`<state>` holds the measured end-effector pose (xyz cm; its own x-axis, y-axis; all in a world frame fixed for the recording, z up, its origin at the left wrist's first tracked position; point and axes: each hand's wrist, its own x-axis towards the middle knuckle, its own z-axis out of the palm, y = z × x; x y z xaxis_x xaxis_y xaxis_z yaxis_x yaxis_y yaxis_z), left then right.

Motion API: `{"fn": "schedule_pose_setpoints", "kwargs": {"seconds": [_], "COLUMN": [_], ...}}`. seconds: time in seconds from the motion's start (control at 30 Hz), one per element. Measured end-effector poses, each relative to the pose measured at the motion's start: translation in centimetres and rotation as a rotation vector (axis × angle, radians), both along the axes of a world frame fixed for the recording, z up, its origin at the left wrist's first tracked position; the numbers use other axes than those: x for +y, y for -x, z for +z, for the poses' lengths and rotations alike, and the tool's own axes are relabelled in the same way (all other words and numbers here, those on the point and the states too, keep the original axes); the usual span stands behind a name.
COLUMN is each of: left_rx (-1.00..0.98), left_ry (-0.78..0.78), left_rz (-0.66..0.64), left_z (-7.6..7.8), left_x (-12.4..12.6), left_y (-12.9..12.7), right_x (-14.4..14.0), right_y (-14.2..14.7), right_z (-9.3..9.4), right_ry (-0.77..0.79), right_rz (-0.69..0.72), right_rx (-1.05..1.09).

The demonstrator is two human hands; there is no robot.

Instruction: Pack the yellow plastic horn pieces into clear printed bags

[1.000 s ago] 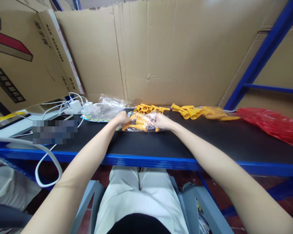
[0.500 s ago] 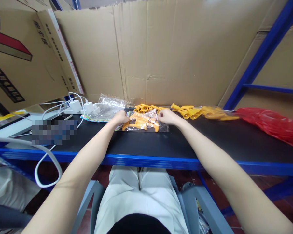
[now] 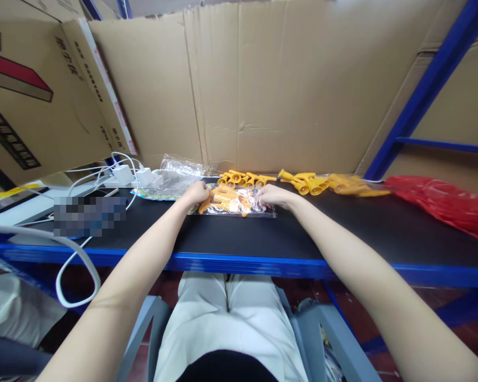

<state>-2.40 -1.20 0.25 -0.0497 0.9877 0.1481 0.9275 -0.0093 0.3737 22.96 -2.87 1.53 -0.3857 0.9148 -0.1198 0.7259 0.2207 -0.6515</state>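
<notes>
A clear plastic bag [image 3: 227, 202] with several orange-yellow plastic pieces inside lies on the black tabletop in front of me. My left hand [image 3: 198, 194] is closed on the bag's left end. At its right end, my right hand [image 3: 271, 196] pinches the plastic with bent fingers. Loose yellow horn-shaped pieces [image 3: 245, 179] lie in a row just behind the bag. More yellow horn-shaped pieces [image 3: 307, 183] are heaped to the right of my right hand. The fingertips of both hands are partly hidden.
Flat clear bags [image 3: 175, 178] lie left of my hands, near white chargers [image 3: 122, 174] and cables. On the right are a bag of yellow pieces [image 3: 348, 184] and a red plastic bag [image 3: 442, 204]. Cardboard [image 3: 302, 95] stands behind the table. A blue edge [image 3: 247, 263] runs along the front.
The pieces inside the bag have shifted and lie more to the left. My right hand has moved slightly down along the bag's right end. My left hand stays nearly in place.
</notes>
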Motion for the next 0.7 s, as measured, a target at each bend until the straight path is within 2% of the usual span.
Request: {"fn": "schedule_pose_setpoints", "kwargs": {"seconds": [0.1, 0.2, 0.3, 0.4, 0.6, 0.7], "left_rx": [0.065, 0.042, 0.044, 0.088, 0.088, 0.009], "left_ry": [-0.078, -0.089, -0.106, -0.060, -0.022, 0.023], "left_rz": [-0.011, -0.010, 0.066, 0.100, 0.026, -0.008], "left_z": [0.1, 0.0, 0.0, 0.0, 0.3, 0.4], "left_x": [-0.1, 0.0, 0.0, -0.1, -0.1, -0.2], "left_y": [-0.3, -0.4, -0.2, 0.0, 0.2, 0.1], "right_x": [0.1, 0.0, -0.1, -0.2, 0.0, 0.0], "right_y": [0.0, 0.2, 0.4, 0.5, 0.4, 0.8], "right_z": [-0.3, -0.3, -0.3, -0.5, -1.1, -1.1], "right_ry": [0.031, 0.048, 0.050, 0.032, 0.031, -0.097], "right_rz": [0.036, 0.065, 0.040, -0.004, 0.093, 0.090], "right_rx": [0.093, 0.143, 0.146, 0.130, 0.133, 0.154]}}
